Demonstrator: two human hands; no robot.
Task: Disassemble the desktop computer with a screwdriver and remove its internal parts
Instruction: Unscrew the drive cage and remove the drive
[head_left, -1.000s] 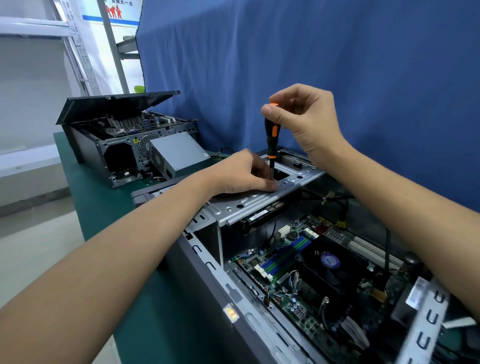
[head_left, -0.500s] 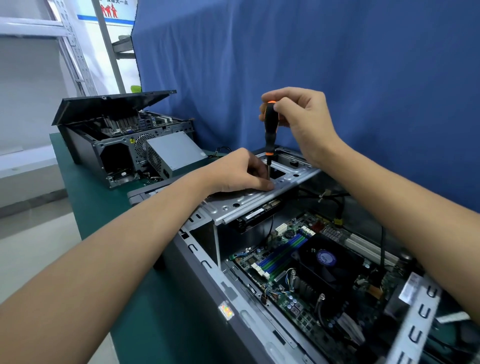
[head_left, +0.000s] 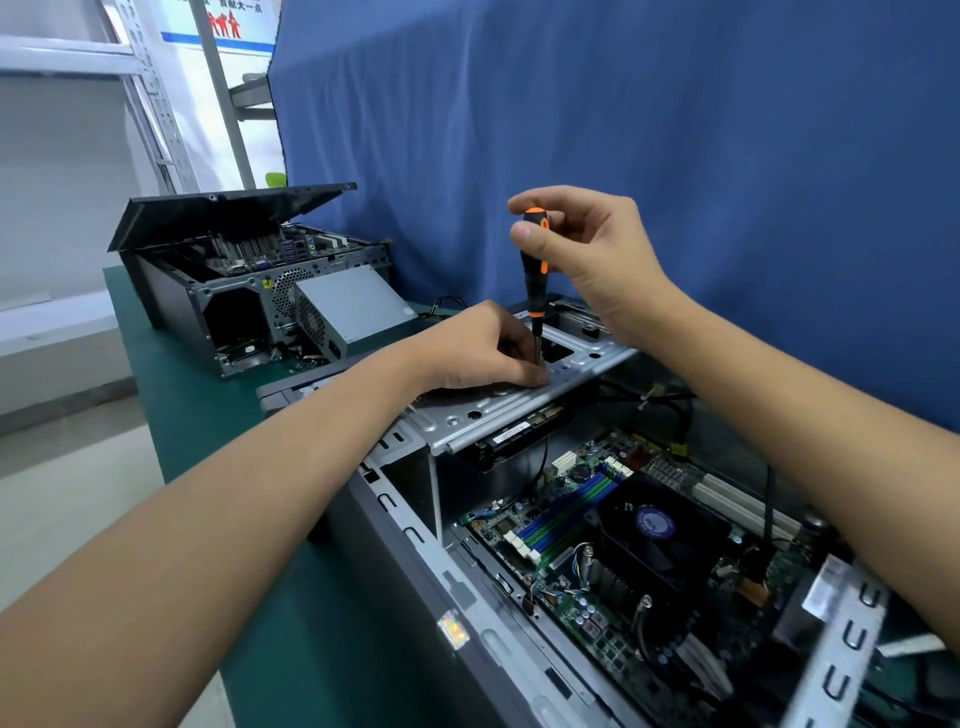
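Pinching the screwdriver (head_left: 535, 280) top in the right hand (head_left: 587, 254), shaft dead vertical, tip on the desktop computer (head_left: 467, 597) drive bracket (head_left: 493, 410), right by the left hand (head_left: 483, 348), fingers curled, unclear if gripping.

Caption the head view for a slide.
Right hand holds an orange-black screwdriver upright on the drive bracket; left hand rests by its tip.

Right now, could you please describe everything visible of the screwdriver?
The screwdriver has a black handle with orange accents, seemingly plastic, and a thin dark metal shaft. It stands nearly upright, tip down at the grey metal drive bracket. The right hand pinches its top; fingers of the left hand steady the shaft.
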